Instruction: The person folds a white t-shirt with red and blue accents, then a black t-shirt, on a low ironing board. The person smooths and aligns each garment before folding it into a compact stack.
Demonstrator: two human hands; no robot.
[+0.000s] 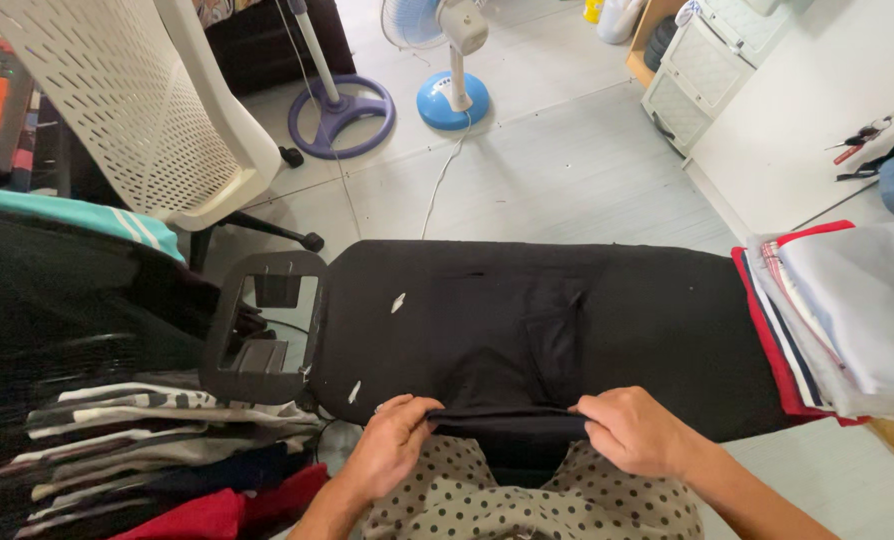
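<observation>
At far left, a heap of folded garments [157, 440], striped, dark and red, lies beside the ironing board's empty iron rest [262, 325], with a white perforated chair [137, 110] behind it. Centre frame, a black garment [557, 330] is spread flat over the ironing board [367, 330], whose dark cover shows a few small white marks. The garment's near edge hangs toward the person, and both hands grip it there. The left hand [392, 445] is closed on the hem, fingers curled under and thumb on top; the right hand [632, 430] pinches the same edge a little way along, so a short taut band of cloth runs between them. Judged from this grip, the step is best done by keeping equal tension in both hands and drawing the edge straight toward the body, so that the creases visible near the middle of the cloth flatten rather than bunch. Pulling harder on one side would likely skew the garment on the board. At right, a stack of folded cloths [847, 310], white, striped and red-edged, rests on the board's far end, just beside the black garment. Two pedestal fans [452, 60] stand on the floor beyond.
</observation>
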